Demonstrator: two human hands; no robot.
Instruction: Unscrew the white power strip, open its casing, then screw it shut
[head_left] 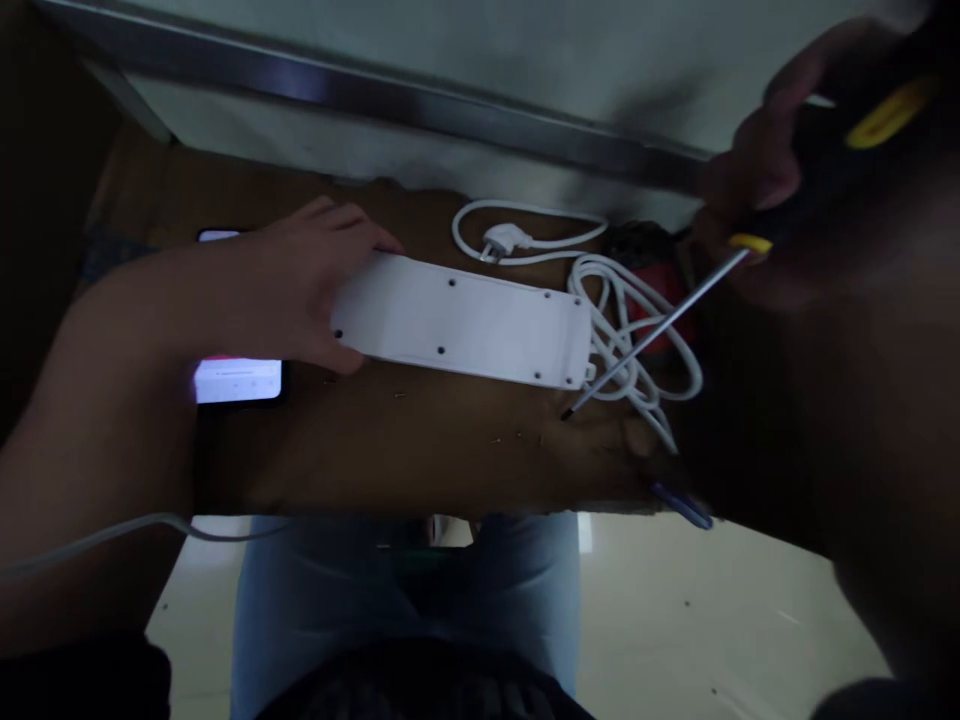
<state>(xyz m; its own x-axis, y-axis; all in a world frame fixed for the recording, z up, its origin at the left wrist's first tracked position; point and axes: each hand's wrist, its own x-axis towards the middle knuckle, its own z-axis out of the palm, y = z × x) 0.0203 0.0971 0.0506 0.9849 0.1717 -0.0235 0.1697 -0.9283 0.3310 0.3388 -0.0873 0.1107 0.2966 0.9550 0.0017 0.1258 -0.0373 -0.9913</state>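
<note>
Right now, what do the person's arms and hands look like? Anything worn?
Both hands bare, no gloves. Left hand: no ring or watch visible, forearm bare up to what looks like a dark sleeve at the lower corner. Right hand: close to the lens, shadowed, blurred; sleeve cannot be made out.
</note>
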